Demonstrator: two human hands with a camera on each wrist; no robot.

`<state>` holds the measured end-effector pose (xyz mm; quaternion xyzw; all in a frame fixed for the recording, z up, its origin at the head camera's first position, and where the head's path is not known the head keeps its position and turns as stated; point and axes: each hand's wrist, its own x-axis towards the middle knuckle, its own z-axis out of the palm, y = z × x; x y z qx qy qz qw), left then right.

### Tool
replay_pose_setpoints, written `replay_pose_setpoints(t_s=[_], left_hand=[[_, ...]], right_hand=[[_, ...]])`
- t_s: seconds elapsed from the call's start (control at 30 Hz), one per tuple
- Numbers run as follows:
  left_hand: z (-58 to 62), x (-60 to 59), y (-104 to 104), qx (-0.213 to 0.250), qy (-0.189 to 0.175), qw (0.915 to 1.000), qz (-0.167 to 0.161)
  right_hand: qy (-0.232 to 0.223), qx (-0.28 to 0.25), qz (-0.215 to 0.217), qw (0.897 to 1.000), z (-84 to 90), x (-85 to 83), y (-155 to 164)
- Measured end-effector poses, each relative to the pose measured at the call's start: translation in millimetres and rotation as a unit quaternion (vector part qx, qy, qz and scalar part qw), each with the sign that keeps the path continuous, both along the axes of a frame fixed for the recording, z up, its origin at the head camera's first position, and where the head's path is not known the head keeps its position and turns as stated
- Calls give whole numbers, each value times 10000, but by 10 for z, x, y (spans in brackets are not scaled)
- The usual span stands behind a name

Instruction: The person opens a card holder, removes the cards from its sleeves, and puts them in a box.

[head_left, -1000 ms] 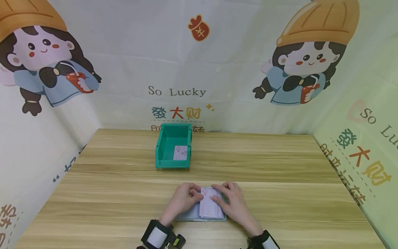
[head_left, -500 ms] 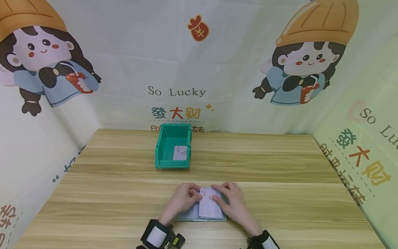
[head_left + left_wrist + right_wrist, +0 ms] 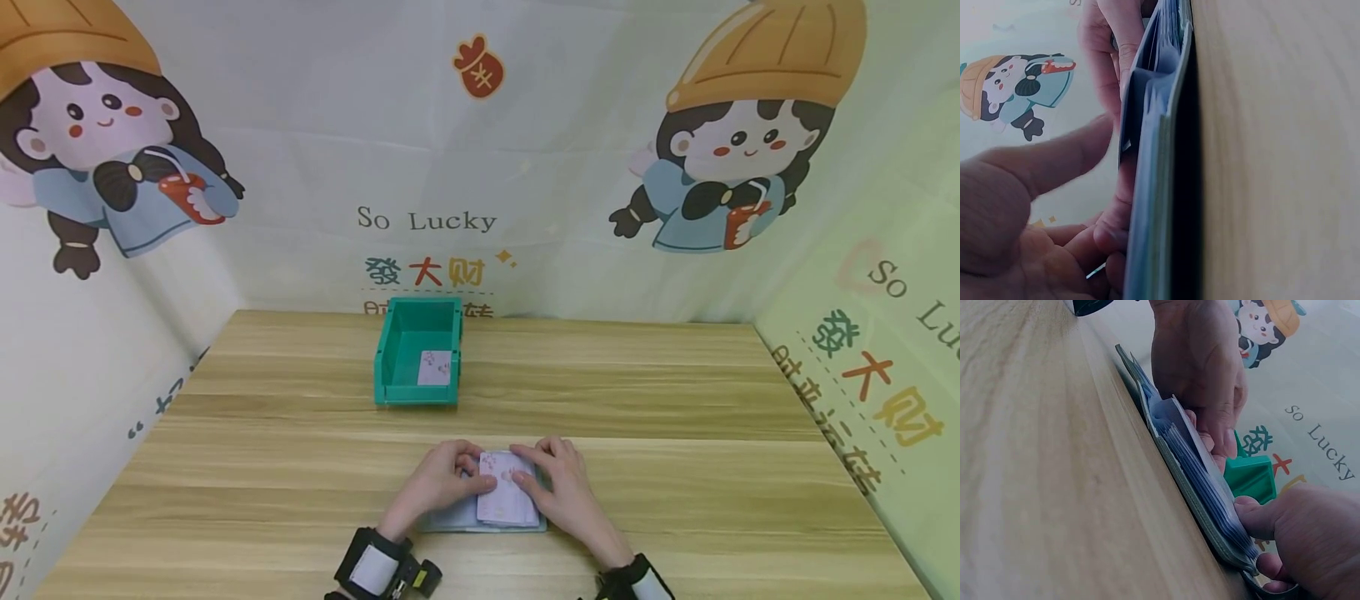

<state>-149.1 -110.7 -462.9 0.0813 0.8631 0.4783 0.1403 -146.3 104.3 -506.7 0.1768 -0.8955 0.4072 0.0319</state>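
Note:
An open card holder with a pale blue cover lies flat on the table, its stack of clear sleeve pages on the right side. The top page shows a pale pink card with a floral print. My left hand pinches that page's left edge, thumb above and fingers beneath. In the left wrist view the page stands lifted off the pages below. My right hand grips the right side of the holder, thumb pressing on the page and fingers around the far right edge, as the right wrist view shows.
Behind the hands stands a green plastic bin holding a pink floral card. The wooden table meets a printed cloth backdrop at the back and sides. Both wrists wear black camera straps.
My left thumb has slid right onto the top page, and that page's left edge has shifted slightly left. My right hand has stayed in place, as has the bin.

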Motion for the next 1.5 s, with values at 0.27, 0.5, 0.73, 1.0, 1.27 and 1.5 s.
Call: replay_pose_setpoints(t_s=[0.27,0.5,0.73,1.0,1.27,1.5], left_hand=[[-39,-18,7,-86,110,9999,-9],[-42,-10,-29,54,157,9999,-45],[-31,-2,-53,103,132,9999,-39],[-4,15,-80,117,251,9996,-40],[60,41,-131,124,208,9996,132],[47,50,-167,126,95,9996,220]], right_hand=[[-95,33,-7,9999,19,-3,2],[-13,42,57,10000,4,-9,4],[44,55,-6,10000,5,-8,-4],[89,9,28,10000,11,-4,11],[145,-42,42,9999,-14,-16,16],[183,-67,45,9998,-21,-15,12]])
